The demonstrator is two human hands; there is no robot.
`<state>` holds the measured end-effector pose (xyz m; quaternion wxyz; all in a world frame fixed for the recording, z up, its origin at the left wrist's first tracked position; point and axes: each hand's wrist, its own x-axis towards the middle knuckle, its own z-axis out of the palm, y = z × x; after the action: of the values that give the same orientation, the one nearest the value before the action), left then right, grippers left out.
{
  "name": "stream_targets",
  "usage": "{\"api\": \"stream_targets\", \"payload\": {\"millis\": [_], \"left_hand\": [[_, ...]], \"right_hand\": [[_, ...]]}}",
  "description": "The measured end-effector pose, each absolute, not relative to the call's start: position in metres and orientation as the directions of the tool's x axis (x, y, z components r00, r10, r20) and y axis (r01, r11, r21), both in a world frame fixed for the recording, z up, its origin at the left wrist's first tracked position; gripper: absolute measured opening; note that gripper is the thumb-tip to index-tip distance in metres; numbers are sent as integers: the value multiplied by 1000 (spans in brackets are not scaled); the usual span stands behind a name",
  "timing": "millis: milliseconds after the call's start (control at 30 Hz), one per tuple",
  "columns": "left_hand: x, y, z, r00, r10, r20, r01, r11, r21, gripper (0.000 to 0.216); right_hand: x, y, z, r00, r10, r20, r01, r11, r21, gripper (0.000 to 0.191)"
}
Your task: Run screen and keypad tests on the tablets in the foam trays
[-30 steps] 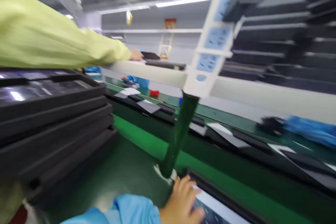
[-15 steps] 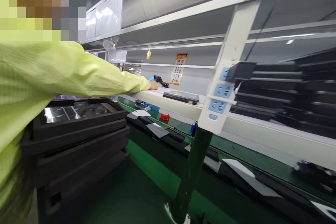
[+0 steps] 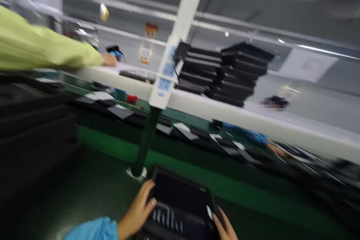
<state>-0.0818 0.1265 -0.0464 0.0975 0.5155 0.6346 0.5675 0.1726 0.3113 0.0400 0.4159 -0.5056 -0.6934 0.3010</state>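
A black tray (image 3: pixel 181 195) is held low in front of me, at the bottom of the head view. It has a dark rectangular recess, and pale streaks show on its nearer part. My left hand (image 3: pixel 136 210) grips its left edge, with thumb and fingers around the rim; the sleeve is blue. On the opposite side, my right hand (image 3: pixel 225 228) is closed on the right edge, near a small white patch. The bottom of the tray and part of the right hand are cut off by the frame. Motion blurs the view.
Stacked black trays (image 3: pixel 36 138) stand at left, beside a co-worker's yellow sleeve (image 3: pixel 47 47). A white post (image 3: pixel 176 41) with sockets rises mid-view. Along the green bench (image 3: pixel 112 142) lie dark pieces and sheets. More black trays (image 3: pixel 236 73) fill the shelf; another person's hand (image 3: pixel 277 149) reaches at right.
The view has swung right and downward. My hands and the black tray between them have come into sight; the post and co-worker's sleeve have shifted left in view.
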Motion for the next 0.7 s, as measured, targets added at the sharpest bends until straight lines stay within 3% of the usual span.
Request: {"api": "stream_targets", "payload": {"millis": [67, 133, 300, 433, 700], "left_hand": [[-70, 115, -65, -441, 813, 380, 507, -123, 853, 47], [-70, 111, -75, -408, 850, 334, 505, -94, 858, 45], [-84, 117, -68, -287, 887, 361, 621, -114, 775, 38], [-87, 119, -56, -131, 910, 394, 726, -183, 663, 34], [-93, 115, -54, -25, 937, 349, 793, -194, 577, 36]], "right_hand": [[211, 289, 21, -98, 979, 178, 511, 203, -835, 58], [227, 265, 5, -98, 981, 164, 555, 191, -810, 64], [229, 177, -9, -478, 836, 268, 549, 523, -652, 41], [228, 101, -14, -637, 707, 308, 499, 682, -534, 43], [224, 21, -40, -487, 812, 322, 521, 566, -639, 29]]}}
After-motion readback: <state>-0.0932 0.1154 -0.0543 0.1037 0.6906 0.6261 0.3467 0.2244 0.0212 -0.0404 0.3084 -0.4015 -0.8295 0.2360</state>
